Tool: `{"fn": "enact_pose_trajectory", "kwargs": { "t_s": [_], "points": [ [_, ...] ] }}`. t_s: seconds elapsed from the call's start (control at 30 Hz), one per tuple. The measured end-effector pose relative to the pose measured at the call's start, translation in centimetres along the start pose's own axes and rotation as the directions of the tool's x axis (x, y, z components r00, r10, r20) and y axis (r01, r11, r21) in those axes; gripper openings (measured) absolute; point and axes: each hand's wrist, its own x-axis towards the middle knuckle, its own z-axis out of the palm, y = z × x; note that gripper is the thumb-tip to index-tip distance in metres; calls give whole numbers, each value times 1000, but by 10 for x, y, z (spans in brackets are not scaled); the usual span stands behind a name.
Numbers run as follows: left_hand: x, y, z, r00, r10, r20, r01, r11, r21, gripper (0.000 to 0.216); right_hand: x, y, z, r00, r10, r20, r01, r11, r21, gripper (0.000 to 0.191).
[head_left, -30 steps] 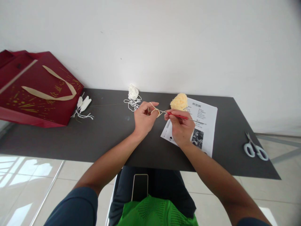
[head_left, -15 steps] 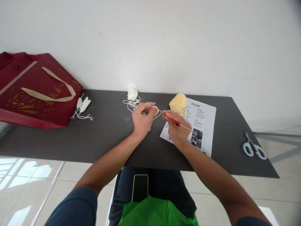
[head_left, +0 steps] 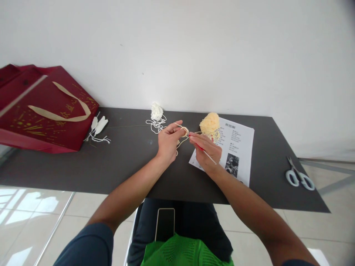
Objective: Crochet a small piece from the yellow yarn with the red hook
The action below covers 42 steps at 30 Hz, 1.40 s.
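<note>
Pinched cream yarn loop (head_left: pixel 184 130) in closed left hand (head_left: pixel 167 143); gripped red crochet hook (head_left: pixel 207 155) in right hand (head_left: pixel 207 148), tip at loop. Had yarn ball (head_left: pixel 210 123) at twelve o'clock from right hand, at edge of printed sheet (head_left: pixel 240 146).

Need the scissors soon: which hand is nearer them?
Right. The right hand lies left of the scissors, past the sheet; the left hand farther left.

Left hand (head_left: pixel 167 142) pinching yellow yarn loop (head_left: pixel 184 130); right hand (head_left: pixel 207 149) gripping crochet hook (head_left: pixel 203 151). Yarn ball (head_left: pixel 210 123), paper sheet (head_left: pixel 238 147), scissors (head_left: pixel 298 175), red bag (head_left: pixel 41 107) on table (head_left: pixel 111 162).
</note>
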Motion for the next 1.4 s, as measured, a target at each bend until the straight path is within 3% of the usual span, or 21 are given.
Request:
{"fn": "enact_pose_trajectory", "kwargs": {
  "t_s": [0.23, 0.37, 0.5, 0.6, 0.77, 0.93, 1.07, 1.17, 1.23, 1.4],
  "points": [
    [2, 3, -1, 985, -106, 140, 127, 980, -152, 45, 0, 1, -2, 999, 33, 16, -33, 999, 20, 40],
    [4, 5, -3, 973, -139, 183, 171, 970, -170, 45, 1, -1, 2, 982, 184, -31, -176, 967, 187, 27],
    [7, 6, -6, 971, -121, 204, 151, 979, -138, 47, 4, -3, 6, 924, 380, -32, -345, 869, 355, 15],
    [8, 5, -8, 972, -118, 203, 134, 989, -69, 48, 7, -1, 7, 886, 461, -52, -393, 805, 444, 11],
    [7, 4, -7, 979, -50, 197, 36, 996, 77, 44, 11, 1, 4, 877, 475, -71, -404, 809, 427, 5],
    [6, 1, -7, 994, 39, 102, -64, 967, 248, 39, 7, -6, -1, 945, 307, -115, -281, 938, 202, 8],
    [3, -3, -9, 956, 278, 95, -291, 853, 433, 33, 4, -13, 0, 967, 226, -114, -221, 973, 60, 11],
    [2, -5, -11, 880, 443, 171, -462, 718, 520, 31, 7, -15, 1, 939, 312, -146, -290, 945, 150, 8],
    [1, -4, -11, 856, 469, 216, -506, 678, 534, 30, 10, -15, 0, 899, 414, -144, -371, 894, 251, 6],
    [4, 0, -12, 892, 375, 255, -453, 734, 507, 22, 17, -7, -3, 843, 526, -115, -445, 801, 400, 10]
  ]
}}
